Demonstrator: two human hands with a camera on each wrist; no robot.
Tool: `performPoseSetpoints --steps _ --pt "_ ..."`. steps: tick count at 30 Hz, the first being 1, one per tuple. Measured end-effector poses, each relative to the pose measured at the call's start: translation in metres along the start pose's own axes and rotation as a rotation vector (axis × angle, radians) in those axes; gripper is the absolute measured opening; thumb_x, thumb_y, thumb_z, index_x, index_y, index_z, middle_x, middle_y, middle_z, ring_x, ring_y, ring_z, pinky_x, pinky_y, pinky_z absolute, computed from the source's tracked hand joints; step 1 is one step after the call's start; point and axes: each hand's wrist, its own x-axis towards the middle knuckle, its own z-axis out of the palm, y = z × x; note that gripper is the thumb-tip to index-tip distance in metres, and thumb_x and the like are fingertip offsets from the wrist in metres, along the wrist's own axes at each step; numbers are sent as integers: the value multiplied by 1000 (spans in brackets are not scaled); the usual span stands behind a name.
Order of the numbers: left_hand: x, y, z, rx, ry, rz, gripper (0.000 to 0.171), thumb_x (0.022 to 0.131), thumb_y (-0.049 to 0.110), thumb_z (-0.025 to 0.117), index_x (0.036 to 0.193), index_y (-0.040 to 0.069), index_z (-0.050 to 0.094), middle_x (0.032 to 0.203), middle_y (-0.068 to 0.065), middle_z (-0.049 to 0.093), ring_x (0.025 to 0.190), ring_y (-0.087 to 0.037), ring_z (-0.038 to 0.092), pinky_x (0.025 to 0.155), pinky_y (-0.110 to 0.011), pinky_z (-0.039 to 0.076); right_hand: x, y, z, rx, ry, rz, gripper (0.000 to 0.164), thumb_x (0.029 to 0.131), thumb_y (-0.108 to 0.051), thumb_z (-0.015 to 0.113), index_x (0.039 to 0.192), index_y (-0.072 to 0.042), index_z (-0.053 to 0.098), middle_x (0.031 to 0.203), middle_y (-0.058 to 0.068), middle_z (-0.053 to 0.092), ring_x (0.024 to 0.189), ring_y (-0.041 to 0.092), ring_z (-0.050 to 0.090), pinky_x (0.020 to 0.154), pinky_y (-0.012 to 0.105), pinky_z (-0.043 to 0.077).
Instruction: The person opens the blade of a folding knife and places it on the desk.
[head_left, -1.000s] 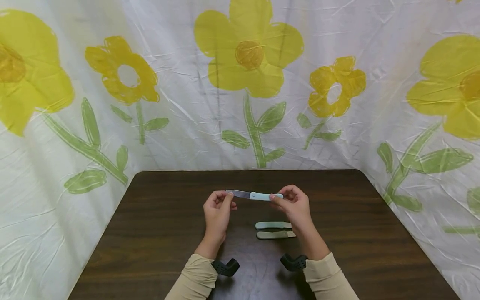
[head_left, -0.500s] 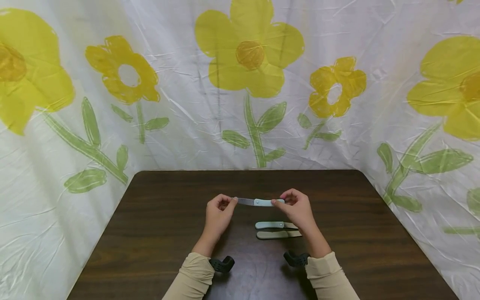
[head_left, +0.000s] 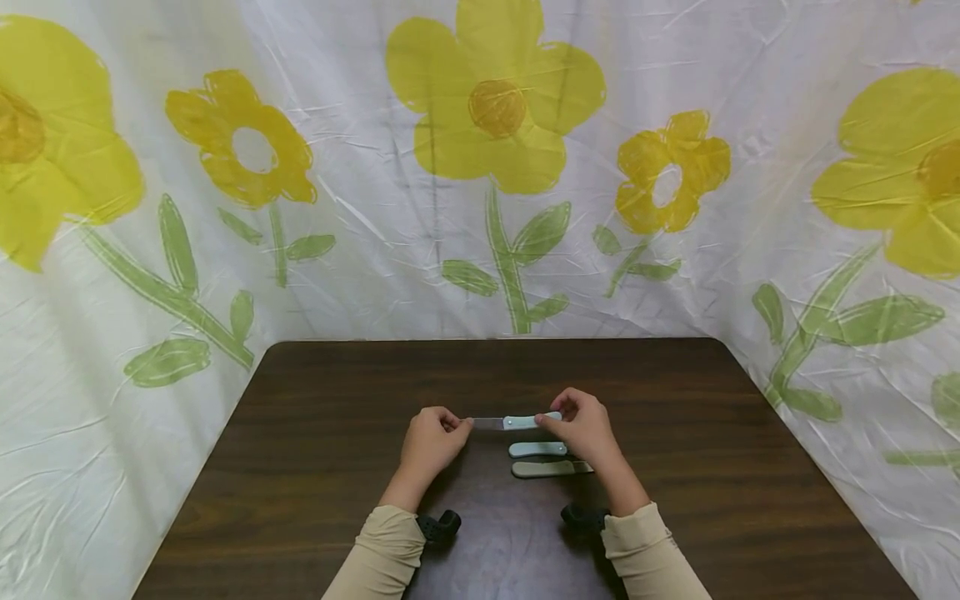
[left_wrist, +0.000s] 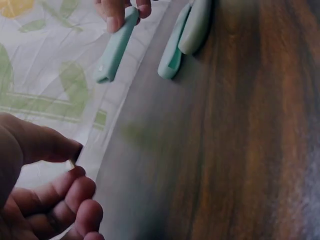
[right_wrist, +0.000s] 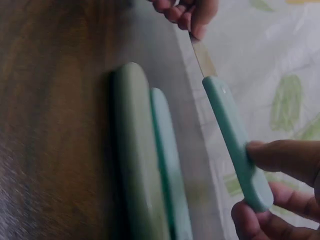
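A folding knife (head_left: 520, 422) with a pale blue-green handle and its blade out is held level between both hands, blade to the left. My left hand (head_left: 435, 443) pinches the blade tip between thumb and forefinger. At the other end my right hand (head_left: 587, 428) grips the handle (right_wrist: 232, 135) by its butt. Just nearer to me, a second knife with a mint handle (head_left: 537, 450) and a third with a grey-green handle (head_left: 543, 470) lie side by side on the table. My right hand and wrist partly cover their right ends.
The dark wood table (head_left: 300, 492) has rounded far corners. Behind it and along both sides hangs a white sheet (head_left: 360, 275) printed with yellow flowers. Each wrist wears a black camera mount (head_left: 439, 527).
Both hands have lowered the held knife toward the table and the two lying knives. The knife stays stretched between them with its blade out.
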Motion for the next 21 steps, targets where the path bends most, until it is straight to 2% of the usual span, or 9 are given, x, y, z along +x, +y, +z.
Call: performPoseSetpoints --steps 6,11,16,21 --pt "-5 2 0 128 -34 -81 25 94 36 79 81 14 75 76 1 72 62 -15 60 53 -33 45 -2 0 9 -124 -40 -18 22 89 -23 87 91 -11 68 82 4 62 74 18 53 65 34 45" --pt "-7 2 2 191 -57 -78 26 94 35 79 80 13 73 77 -1 71 63 -17 61 52 -35 44 -5 1 12 -182 -93 -7 21 92 -24 84 91 -12 66 81 5 58 69 20 49 60 35 40" --pt "-6 0 8 253 -68 -80 28 94 36 78 77 15 71 75 0 69 62 -17 59 52 -35 44 -6 2 13 -195 -103 6 21 93 -22 84 90 -12 65 80 5 56 67 20 48 59 34 40" --pt "-5 -2 11 282 -49 -77 29 93 34 79 73 17 67 71 1 66 61 -17 59 52 -35 43 -5 6 15 -222 -137 4 22 94 -20 83 89 -11 63 78 4 54 66 19 46 60 33 39"
